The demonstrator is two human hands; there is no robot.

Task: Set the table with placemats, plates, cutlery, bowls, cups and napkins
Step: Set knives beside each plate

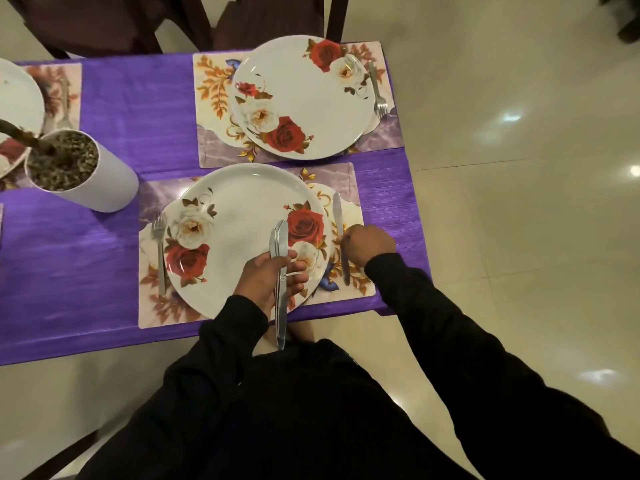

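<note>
Floral mats (349,299), rose-print white plates (242,237) & steel forks (160,251) are down at 2 near seats on the purple-clothed desk (104,271); right hand (369,244), fingers clamped, lays a steel knife (338,223) beside the near plate, left hand (273,278) grips spare knives (280,271); bowls, cups, napkins still to go.

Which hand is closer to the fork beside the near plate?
Left. The left hand holds knives over the near plate's lower edge, right of the fork. The right hand is farther, beyond the plate.
</note>
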